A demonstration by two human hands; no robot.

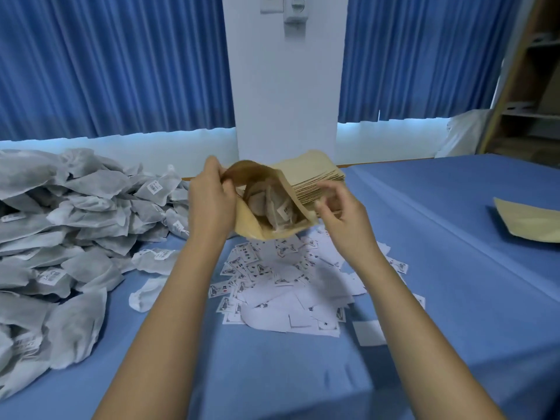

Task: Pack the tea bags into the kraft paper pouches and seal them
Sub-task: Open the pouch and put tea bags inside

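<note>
On blue-clothed table [439,253], tea bags [75,222] (blue curtains [106,65], white pillar [288,95] behind)

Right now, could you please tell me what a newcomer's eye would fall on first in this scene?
First comes the open pouch at centre, gripped by the left hand, with the right hand by its mouth and tea bags showing inside. Next is the big grey heap of more bags on the left of the blue cloth. White printed slips lie scattered just below the pouch.
</note>
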